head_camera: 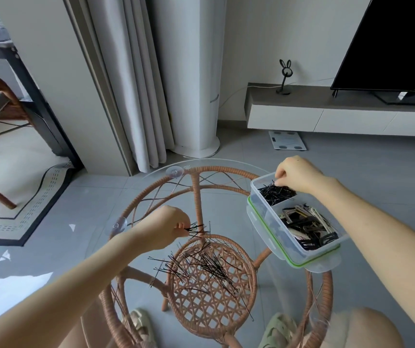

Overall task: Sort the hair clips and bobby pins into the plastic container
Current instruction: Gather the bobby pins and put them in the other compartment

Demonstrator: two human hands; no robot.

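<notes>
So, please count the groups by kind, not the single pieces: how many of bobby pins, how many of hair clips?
Bobby pins: 3 (on the glass table, in the left hand, in the plastic container)
Hair clips: 1 (in the container)
Total: 4

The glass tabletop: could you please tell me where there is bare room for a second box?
The glass tabletop is bare at its far side, between the far suction cup, the left hand and the plastic container. A narrower bare strip runs between the loose bobby pins and the container. Crowded: the middle with pins, the right edge with the container.
</notes>
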